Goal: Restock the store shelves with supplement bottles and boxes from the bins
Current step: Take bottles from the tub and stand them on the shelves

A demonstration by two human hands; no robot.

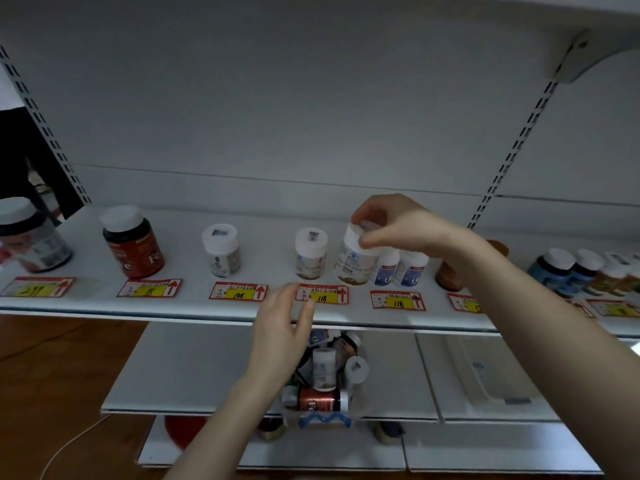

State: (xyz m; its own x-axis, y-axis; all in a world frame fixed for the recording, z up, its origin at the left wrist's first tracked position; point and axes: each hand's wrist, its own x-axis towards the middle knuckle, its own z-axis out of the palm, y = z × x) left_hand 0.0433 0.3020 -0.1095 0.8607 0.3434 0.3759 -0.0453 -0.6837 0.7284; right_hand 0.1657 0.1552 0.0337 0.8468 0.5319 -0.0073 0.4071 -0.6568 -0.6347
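The shelf point(194, 268) is seen to be only thinly stocked: along its front edge single bottles are spaced above the price tags, from a large jar point(31, 237) at the left end, past a red bottle point(133, 244) and a small white one point(221, 251), to a denser cluster point(571, 271) at the right end. Behind each of them, bare shelf is left up to the back panel. Below the front edge, the bin point(325, 420) is still filled with a loose pile of bottles lying at all angles, so the task is judged to be at an early or middle stage, with most of the restocking left. The held bottle point(353, 265) is kept near the front edge, just right of a matching bottle point(310, 252) and just left of two blue-labelled ones point(388, 268), above the tag marked 118 point(322, 294). It is carried slightly tilted; whether its base touches the shelf cannot be told. A wide white cap, a pale label with a blue mark and a golden band at the foot are shown. The cap is pinched from above by the curled fingers and thumb of the right hand point(391, 223). Nothing is held by the left hand point(280, 334), which is spread loosely over the front edge, above the bin.
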